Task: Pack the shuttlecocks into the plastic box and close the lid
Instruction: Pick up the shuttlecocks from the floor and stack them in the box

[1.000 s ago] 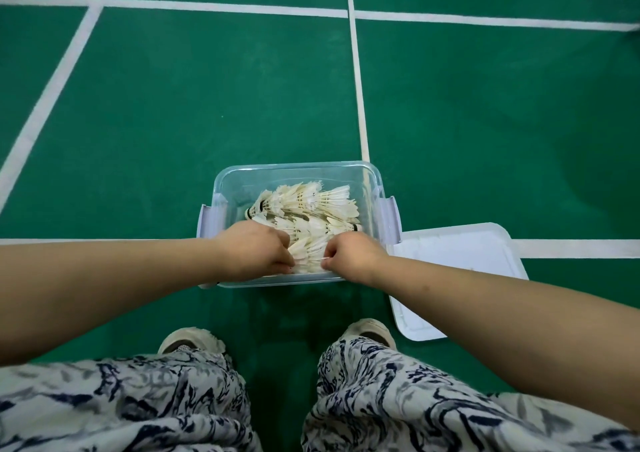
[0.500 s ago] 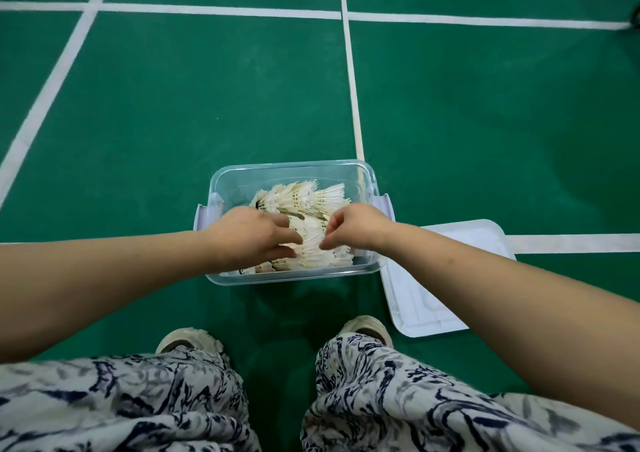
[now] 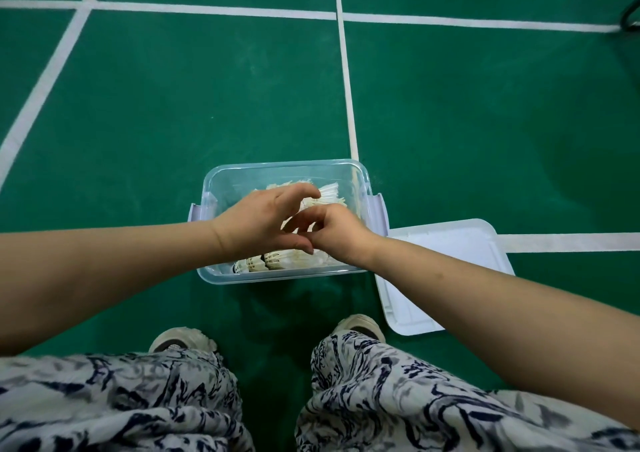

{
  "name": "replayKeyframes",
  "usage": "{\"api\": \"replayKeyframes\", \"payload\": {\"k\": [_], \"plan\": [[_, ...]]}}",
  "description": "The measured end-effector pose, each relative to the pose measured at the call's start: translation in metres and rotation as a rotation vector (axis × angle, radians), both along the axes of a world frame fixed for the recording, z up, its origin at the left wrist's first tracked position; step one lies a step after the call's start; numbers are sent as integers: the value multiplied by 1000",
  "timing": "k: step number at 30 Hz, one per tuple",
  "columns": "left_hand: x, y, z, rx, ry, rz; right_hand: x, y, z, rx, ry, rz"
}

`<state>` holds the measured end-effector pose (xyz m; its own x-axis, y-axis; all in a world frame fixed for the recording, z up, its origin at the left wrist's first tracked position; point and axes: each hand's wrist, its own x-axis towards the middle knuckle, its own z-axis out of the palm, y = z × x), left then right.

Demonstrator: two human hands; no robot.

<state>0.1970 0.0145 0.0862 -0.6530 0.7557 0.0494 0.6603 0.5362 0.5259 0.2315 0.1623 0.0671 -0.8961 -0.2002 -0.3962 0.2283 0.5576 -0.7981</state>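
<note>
A clear plastic box (image 3: 242,174) with pale side clips stands open on the green court floor just ahead of my feet. Several white feather shuttlecocks (image 3: 277,261) lie inside it, mostly hidden under my hands. My left hand (image 3: 263,223) hovers over the pile with its fingers spread and relaxed. My right hand (image 3: 337,235) is beside it above the box's right half, fingers loosely curled, and I see nothing gripped in it. The white lid (image 3: 450,247) lies flat on the floor, right of the box.
White court lines (image 3: 346,81) cross the green floor. My two shoes (image 3: 180,341) and patterned trouser legs fill the bottom of the view. A dark curved object (image 3: 630,19) shows at the top right edge.
Both hands have risen from the near side of the pile toward the middle of the box. Their fingers have loosened from tight curls, and the left hand's have spread.
</note>
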Motion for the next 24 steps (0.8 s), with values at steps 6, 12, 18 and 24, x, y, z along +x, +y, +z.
{"api": "replayKeyframes", "payload": {"k": [6, 12, 18, 24], "plan": [[-2, -1, -1, -22, -67, 21, 8, 2, 4, -46, -63, 63], [0, 1, -5, 25, -84, 67, 14, 1, -3, -81, 11, -49], [-5, -3, -13, -10, 52, 10, 13, 18, -8, -65, 111, -213], [-5, -19, -26, -202, 33, -20, 8, 66, -8, -30, 96, -479]]}}
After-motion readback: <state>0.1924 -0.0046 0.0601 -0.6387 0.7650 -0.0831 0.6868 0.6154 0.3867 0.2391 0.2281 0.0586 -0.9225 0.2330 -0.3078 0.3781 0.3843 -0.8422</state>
